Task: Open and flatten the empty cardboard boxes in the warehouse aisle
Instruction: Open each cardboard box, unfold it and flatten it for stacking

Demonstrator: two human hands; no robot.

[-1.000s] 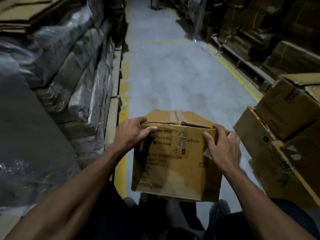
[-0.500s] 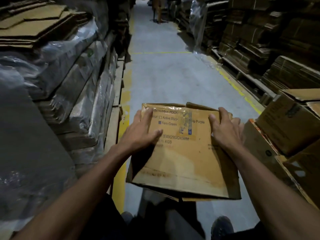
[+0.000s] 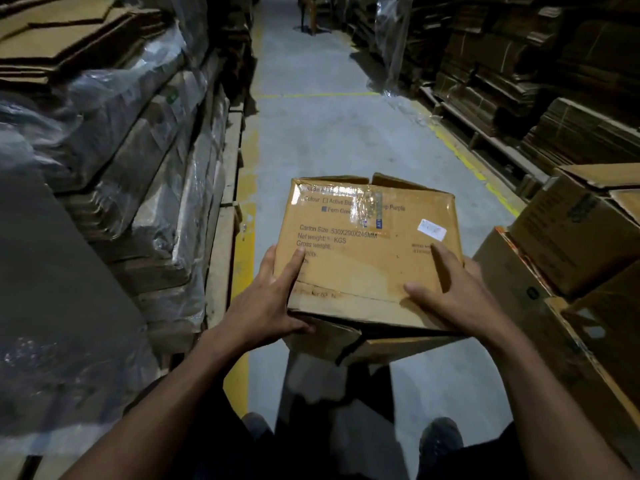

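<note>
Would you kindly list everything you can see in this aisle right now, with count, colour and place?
held box: one, brown, printed panel up, centre, between both hands
white sticker: one, on that box, right side
clear tape: shiny strip along its far edge
stacked boxes: several, brown, right foreground
flat cardboard piles: many, brown, right shelving
wrapped stacks: several, under clear plastic, left
floor: grey, with yellow lines
shoes: two, dark, bottom
left hand: gripping the box's near-left corner
right hand: spread on the box's near-right top
</note>
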